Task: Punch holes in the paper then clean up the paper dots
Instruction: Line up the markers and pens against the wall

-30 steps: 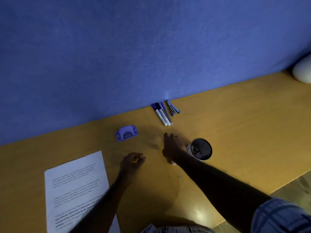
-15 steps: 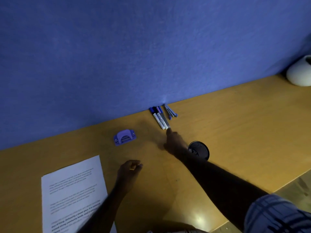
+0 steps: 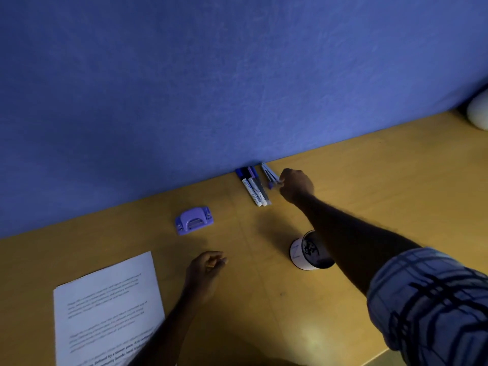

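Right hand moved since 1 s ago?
Yes. The right hand left the cup and reached toward the wall, now at the pens beside the markers.

Single wide-angle head cam, looks fwd & down over desk (image 3: pixel 369 180) toward blue partition (image 3: pixel 237 75), close range.

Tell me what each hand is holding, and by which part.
Right hand seems to pinch a pen by its near end, beside the markers. Left hand lies loosely curled, nothing visible in it.
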The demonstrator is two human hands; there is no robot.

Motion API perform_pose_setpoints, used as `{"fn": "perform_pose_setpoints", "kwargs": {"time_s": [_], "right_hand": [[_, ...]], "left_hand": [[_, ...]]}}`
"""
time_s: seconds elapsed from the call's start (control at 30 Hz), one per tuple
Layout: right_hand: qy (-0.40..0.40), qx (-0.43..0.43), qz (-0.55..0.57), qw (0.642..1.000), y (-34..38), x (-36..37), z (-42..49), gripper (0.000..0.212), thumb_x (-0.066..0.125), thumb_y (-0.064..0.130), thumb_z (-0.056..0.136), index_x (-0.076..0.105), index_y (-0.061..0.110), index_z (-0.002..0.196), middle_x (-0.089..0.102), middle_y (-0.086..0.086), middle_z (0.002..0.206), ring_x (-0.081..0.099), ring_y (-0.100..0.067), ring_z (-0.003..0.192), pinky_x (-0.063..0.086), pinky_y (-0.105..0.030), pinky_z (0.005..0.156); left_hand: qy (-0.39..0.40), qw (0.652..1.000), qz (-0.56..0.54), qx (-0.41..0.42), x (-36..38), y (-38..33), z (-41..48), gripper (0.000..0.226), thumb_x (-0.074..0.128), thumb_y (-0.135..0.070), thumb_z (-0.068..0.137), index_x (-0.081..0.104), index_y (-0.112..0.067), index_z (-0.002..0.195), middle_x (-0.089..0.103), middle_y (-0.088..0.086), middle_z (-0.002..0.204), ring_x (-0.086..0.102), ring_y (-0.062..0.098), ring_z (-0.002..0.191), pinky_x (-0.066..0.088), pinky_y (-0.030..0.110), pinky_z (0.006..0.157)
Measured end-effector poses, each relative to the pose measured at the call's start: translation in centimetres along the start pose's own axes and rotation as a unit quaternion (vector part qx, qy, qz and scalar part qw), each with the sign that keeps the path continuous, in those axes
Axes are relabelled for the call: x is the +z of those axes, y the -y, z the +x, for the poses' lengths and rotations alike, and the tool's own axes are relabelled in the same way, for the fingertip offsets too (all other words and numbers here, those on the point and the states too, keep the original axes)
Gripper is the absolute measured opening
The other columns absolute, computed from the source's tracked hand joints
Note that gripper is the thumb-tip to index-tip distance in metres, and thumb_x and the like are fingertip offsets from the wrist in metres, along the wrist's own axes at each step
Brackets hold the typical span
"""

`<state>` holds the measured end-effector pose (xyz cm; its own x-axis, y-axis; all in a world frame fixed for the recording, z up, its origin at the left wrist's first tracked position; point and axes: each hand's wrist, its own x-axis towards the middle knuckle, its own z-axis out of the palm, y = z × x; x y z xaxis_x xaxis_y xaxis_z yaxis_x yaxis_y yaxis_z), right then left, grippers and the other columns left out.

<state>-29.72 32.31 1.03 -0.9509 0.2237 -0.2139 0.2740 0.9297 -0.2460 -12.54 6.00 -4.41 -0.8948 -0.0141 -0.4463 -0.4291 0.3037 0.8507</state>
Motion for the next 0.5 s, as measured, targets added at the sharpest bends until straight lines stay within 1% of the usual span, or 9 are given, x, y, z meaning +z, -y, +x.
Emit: {"fn": "perform_pose_setpoints", "kwargs": {"time_s": [0.1,0.13,0.2,0.27,0.33,0.4,0.5], "right_hand": [[0.040,-0.027,-0.014,0.999,-0.8,0.3,0.7,0.025,0.067,0.011,0.085,0.065,0.017,0.109,0.068,-0.005,0.109,0.063,-0.022,0.096,0.058,-0.038,0.077],[0.060,-0.045,-0.020,0.997,-0.9,0.4,0.8,0.028,0.068,0.010,0.084,0.066,0.018,0.110,0.068,-0.004,0.111,0.063,-0.021,0.099,0.057,-0.037,0.078],[0.082,-0.075,-0.041,0.993,-1.1,0.7,0.9,0.033,0.069,0.008,0.083,0.066,0.022,0.112,0.068,-0.001,0.115,0.062,-0.019,0.105,0.054,-0.039,0.087],[0.080,-0.098,-0.071,0.989,-1.1,0.9,0.8,0.034,0.069,0.010,0.083,0.065,0.025,0.113,0.068,0.001,0.114,0.058,-0.020,0.111,0.046,-0.041,0.098],[0.072,-0.115,-0.105,0.985,-1.2,1.2,0.7,0.033,0.070,0.013,0.084,0.064,0.025,0.114,0.068,0.001,0.113,0.055,-0.021,0.115,0.037,-0.042,0.102],[0.065,-0.124,-0.118,0.983,-1.1,1.4,0.5,0.033,0.070,0.015,0.084,0.064,0.025,0.115,0.067,0.001,0.115,0.052,-0.022,0.117,0.034,-0.043,0.103],[0.054,-0.125,-0.108,0.985,-1.1,1.5,0.2,0.034,0.071,0.016,0.083,0.063,0.025,0.115,0.066,0.000,0.117,0.051,-0.022,0.118,0.034,-0.043,0.104]], "left_hand": [[0.000,1.000,-0.006,-0.002,0.2,-0.2,0.6,0.013,0.072,-0.016,0.084,0.067,-0.025,0.092,0.073,0.002,0.095,0.069,0.022,0.091,0.057,0.041,0.083],[0.000,1.000,-0.005,-0.002,0.2,-0.2,0.8,0.013,0.071,-0.017,0.084,0.068,-0.023,0.094,0.073,0.001,0.095,0.069,0.020,0.091,0.057,0.041,0.083],[0.002,1.000,0.004,0.001,0.2,-0.3,1.0,0.014,0.071,-0.018,0.084,0.068,-0.020,0.098,0.073,0.001,0.096,0.068,0.019,0.092,0.057,0.039,0.082],[0.002,1.000,0.005,0.004,0.2,-0.2,1.2,0.014,0.071,-0.019,0.084,0.068,-0.020,0.098,0.073,0.000,0.095,0.069,0.019,0.091,0.057,0.038,0.081],[0.002,1.000,0.008,0.006,0.3,-0.2,1.3,0.014,0.072,-0.020,0.084,0.069,-0.020,0.098,0.073,-0.001,0.094,0.069,0.019,0.089,0.057,0.038,0.080],[-0.004,1.000,0.011,0.009,0.5,-0.4,1.3,0.014,0.072,-0.018,0.083,0.070,-0.018,0.097,0.073,0.000,0.092,0.069,0.018,0.088,0.057,0.036,0.080],[-0.009,1.000,0.016,0.015,0.4,-0.7,1.0,0.014,0.072,-0.016,0.084,0.070,-0.015,0.098,0.073,-0.001,0.091,0.068,0.017,0.085,0.055,0.032,0.077]]}}
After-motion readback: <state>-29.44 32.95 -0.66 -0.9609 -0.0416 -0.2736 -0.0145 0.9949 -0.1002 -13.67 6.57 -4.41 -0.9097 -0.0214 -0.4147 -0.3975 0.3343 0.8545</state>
